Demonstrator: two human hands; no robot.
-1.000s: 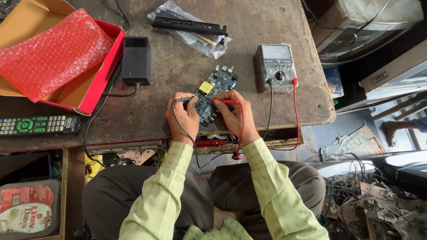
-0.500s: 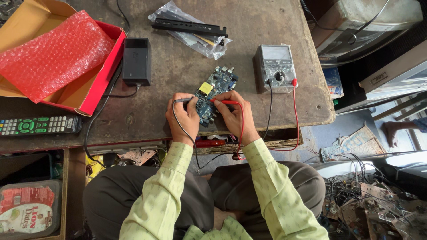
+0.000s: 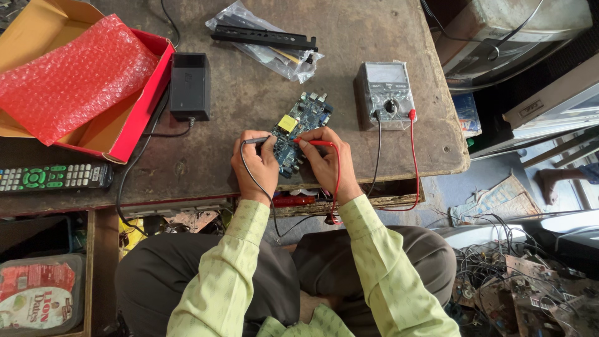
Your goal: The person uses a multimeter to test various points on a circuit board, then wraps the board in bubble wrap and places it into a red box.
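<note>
A blue circuit board (image 3: 300, 128) with a yellow part lies on the worn wooden table (image 3: 237, 93). My left hand (image 3: 257, 167) grips a black test probe (image 3: 254, 141) whose tip touches the board. My right hand (image 3: 324, 161) grips a red test probe (image 3: 314, 143) that also points onto the board. Black and red leads run from the probes to a grey analog multimeter (image 3: 385, 95) standing to the right of the board.
A black power adapter (image 3: 189, 86) sits left of the board. A red box (image 3: 134, 106) with red bubble wrap (image 3: 68, 75) is at far left, a remote control (image 3: 53, 177) below it. A plastic bag with black parts (image 3: 265, 39) lies at the back. Scrap boards and wires (image 3: 518, 281) cover the floor at right.
</note>
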